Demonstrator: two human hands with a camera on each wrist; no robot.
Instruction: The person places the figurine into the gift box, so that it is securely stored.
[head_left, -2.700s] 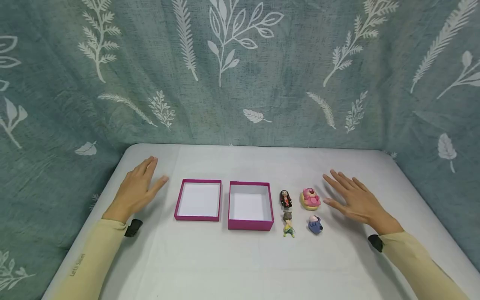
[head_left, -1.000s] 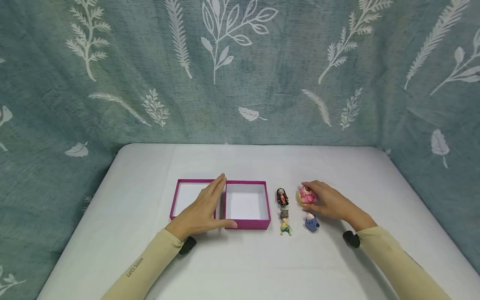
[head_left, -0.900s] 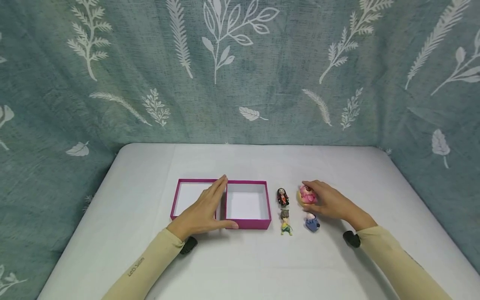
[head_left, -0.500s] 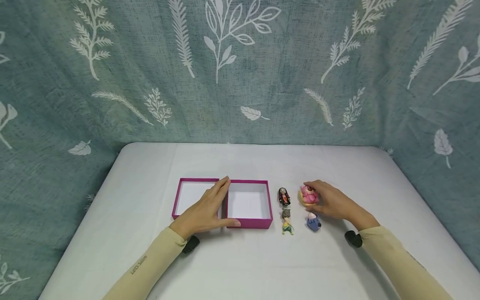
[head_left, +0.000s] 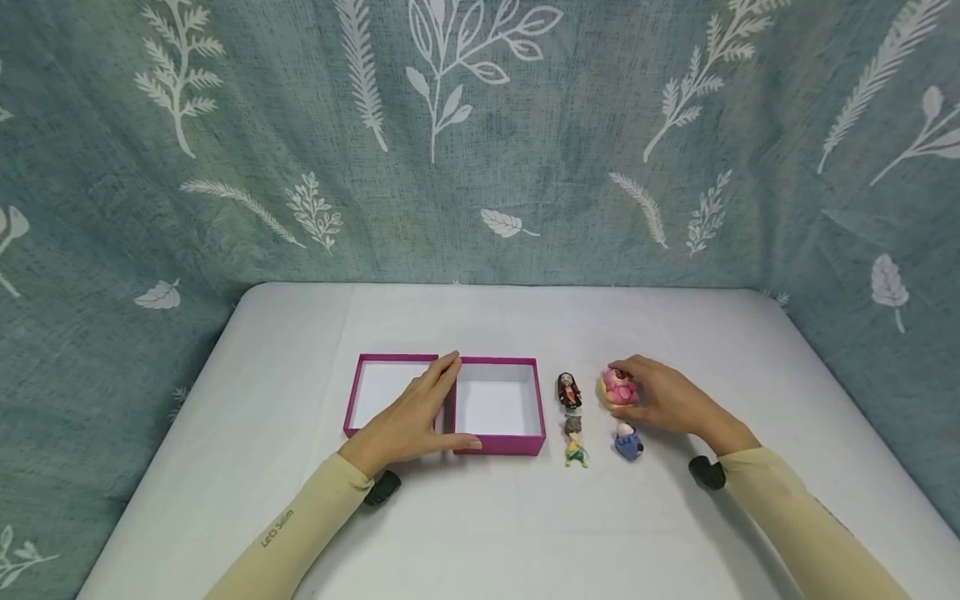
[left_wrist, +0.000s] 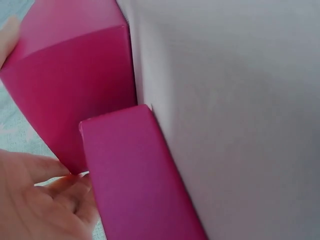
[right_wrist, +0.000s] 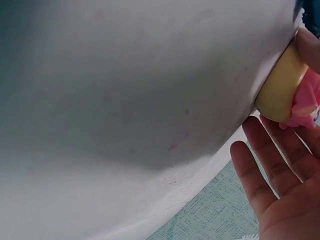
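Observation:
My left hand (head_left: 412,417) spans the left side of the magenta open box (head_left: 498,445), thumb at its front and fingers at its far-left corner. In the left wrist view, thumb and fingertips touch opposite sides of the box (left_wrist: 70,85). A shallow magenta lid (head_left: 352,392), white inside, lies left of the box, partly hidden by that hand. With thumb and fingers my right hand (head_left: 667,400) holds a pink bear figurine (head_left: 619,387) on a yellow ring, on the table. The right wrist view shows thumb and fingers around the ring (right_wrist: 282,85), other fingers loose.
Right of the box lie a black-haired figurine (head_left: 569,390) and a figurine in yellow and green (head_left: 574,442). A blue figurine (head_left: 628,442) sits just in front of the pink one. A green leaf-patterned curtain (head_left: 525,200) hangs behind the white table (head_left: 525,525).
Since the earliest frame, my left hand has moved right to the box and my right hand has moved left onto the pink bear figurine. Over the last second both hands stay nearly still.

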